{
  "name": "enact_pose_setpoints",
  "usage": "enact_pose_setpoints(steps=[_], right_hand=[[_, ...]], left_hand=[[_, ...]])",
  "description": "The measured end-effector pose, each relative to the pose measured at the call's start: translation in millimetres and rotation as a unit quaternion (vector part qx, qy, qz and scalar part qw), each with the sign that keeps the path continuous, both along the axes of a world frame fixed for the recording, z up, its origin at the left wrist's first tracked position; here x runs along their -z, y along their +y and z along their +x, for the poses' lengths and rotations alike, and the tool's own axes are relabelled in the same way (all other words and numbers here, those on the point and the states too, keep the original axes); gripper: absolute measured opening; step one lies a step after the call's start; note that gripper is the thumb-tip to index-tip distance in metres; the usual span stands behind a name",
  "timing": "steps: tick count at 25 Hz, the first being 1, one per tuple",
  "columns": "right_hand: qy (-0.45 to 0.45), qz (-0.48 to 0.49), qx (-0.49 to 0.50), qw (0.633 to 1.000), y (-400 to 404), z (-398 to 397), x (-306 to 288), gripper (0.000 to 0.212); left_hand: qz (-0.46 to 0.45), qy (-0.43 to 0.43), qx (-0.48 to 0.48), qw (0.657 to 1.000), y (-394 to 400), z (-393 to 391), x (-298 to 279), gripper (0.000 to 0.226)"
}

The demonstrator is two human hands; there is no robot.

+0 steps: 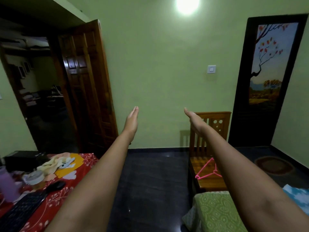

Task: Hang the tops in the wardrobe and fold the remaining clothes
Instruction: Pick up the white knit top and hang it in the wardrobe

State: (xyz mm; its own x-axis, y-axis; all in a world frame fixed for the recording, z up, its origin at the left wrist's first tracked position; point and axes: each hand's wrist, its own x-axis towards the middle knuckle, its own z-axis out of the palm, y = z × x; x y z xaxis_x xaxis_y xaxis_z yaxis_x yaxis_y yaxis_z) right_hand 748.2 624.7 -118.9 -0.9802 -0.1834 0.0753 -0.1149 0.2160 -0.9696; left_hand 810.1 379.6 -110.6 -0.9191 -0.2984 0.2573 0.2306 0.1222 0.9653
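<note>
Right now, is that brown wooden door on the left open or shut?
Open. The wooden door is swung inward at an angle, and the doorway beside it shows a dim room with furniture beyond.

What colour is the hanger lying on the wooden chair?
Pink; the hanger shows clearly in the head view.

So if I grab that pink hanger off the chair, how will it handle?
The pink hanger looks like thin plastic, so probably light and stiff, though possibly a bit bendy. It lies flat on the wooden chair, whose seat looks smooth, so a push would likely slide it, not roll it.
</note>
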Motion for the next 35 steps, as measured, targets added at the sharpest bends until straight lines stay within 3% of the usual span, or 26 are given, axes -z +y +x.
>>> enact_pose_setpoints(steps=[5, 9, 12, 16, 20, 23, 28, 31, 35], right_hand=[[-0.01, 0.013, 0.078, 0.997, 30.5, -91.8, 19.3, 0.058], [-0.014, -0.029, 0.173, 0.984, 84.2, -151.0, 21.0, 0.056], [-0.018, -0.087, 0.261, 0.961, 130.3, -173.1, 16.4, 0.056], [-0.008, -0.096, 0.447, 0.89, 196.3, -166.7, 13.9, 0.06], [0.002, -0.102, 0.577, 0.81, 239.4, -123.0, 16.0, 0.066], [-0.033, -0.125, 0.65, 0.749, 248.6, -85.8, 30.2, 0.07], [-0.06, -0.141, 0.713, 0.684, 263.7, -33.8, 57.4, 0.076], [-0.065, -0.132, 0.736, 0.661, 294.8, -11.9, 78.0, 0.077], [-0.14, -0.121, 0.724, 0.665, 357.8, -4.5, 123.7, 0.077]], left_hand=[[0.023, -0.021, 0.058, 0.998, 31.0, -137.7, 18.6, 0.051], [0.022, -0.024, 0.159, 0.987, 89.6, -250.5, 17.7, 0.052], [0.0, -0.027, 0.248, 0.968, 150.4, -315.3, 13.0, 0.052], [-0.032, -0.029, 0.409, 0.911, 248.0, -388.4, -2.6, 0.053], [-0.013, -0.031, 0.542, 0.84, 329.5, -394.8, -15.4, 0.051], [-0.038, -0.048, 0.603, 0.796, 378.1, -379.4, 8.3, 0.054], [-0.093, -0.056, 0.666, 0.738, 438.8, -344.8, 46.7, 0.052], [-0.113, -0.029, 0.679, 0.724, 479.6, -335.8, 56.3, 0.049], [-0.141, -0.052, 0.694, 0.705, 549.6, -332.4, 96.2, 0.051]])
